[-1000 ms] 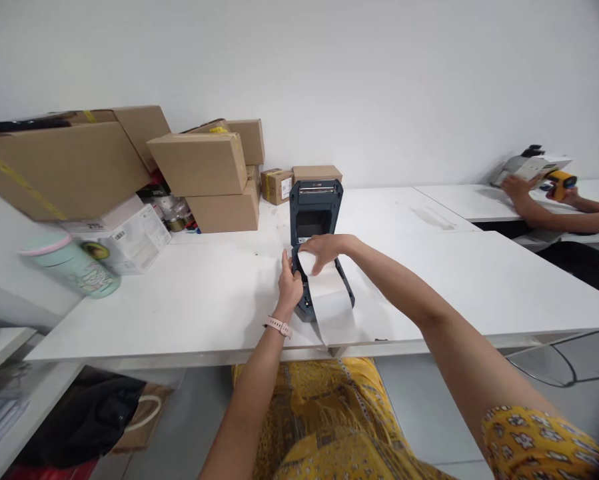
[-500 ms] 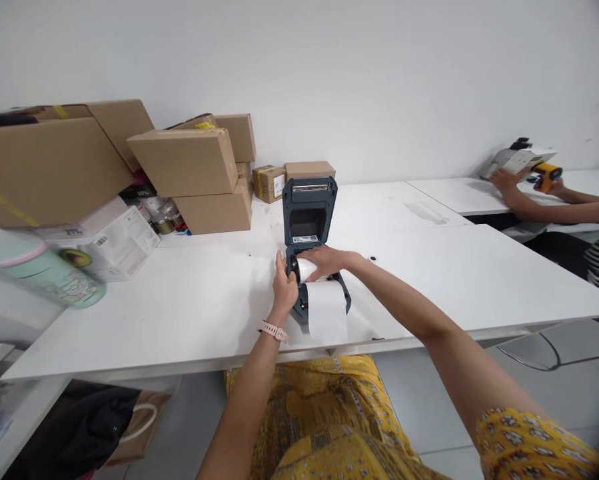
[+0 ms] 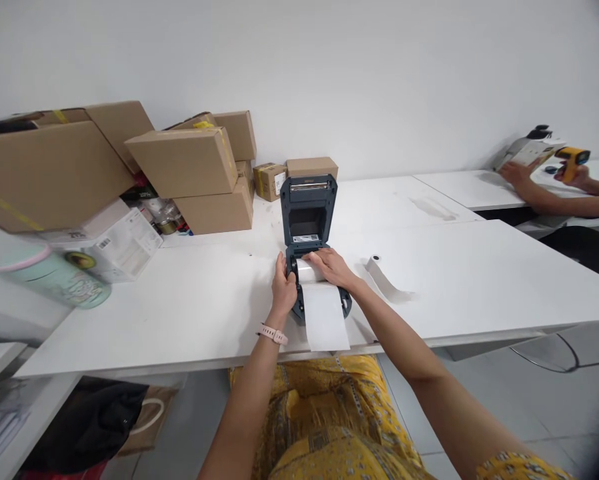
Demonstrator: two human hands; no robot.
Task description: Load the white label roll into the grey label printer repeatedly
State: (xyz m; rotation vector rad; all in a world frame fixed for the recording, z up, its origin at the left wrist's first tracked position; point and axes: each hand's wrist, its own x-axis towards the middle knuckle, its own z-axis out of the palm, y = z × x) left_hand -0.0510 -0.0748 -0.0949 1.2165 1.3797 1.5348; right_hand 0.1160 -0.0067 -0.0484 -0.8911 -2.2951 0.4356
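Paper roll (image 3: 307,272), open printer (image 3: 308,198).
Right hand (image 3: 333,268) on roll, left hand (image 3: 283,289) alongside; cannot tell grip closure; best seated level.

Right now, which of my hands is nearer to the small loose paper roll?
Right. Your right hand is on the paper inside the printer, left of the loose roll; your left hand is farther, at the printer's left side.

Smooth paper roll (image 3: 308,272), matt plastic printer (image 3: 308,217), cardboard boxes (image 3: 182,163)
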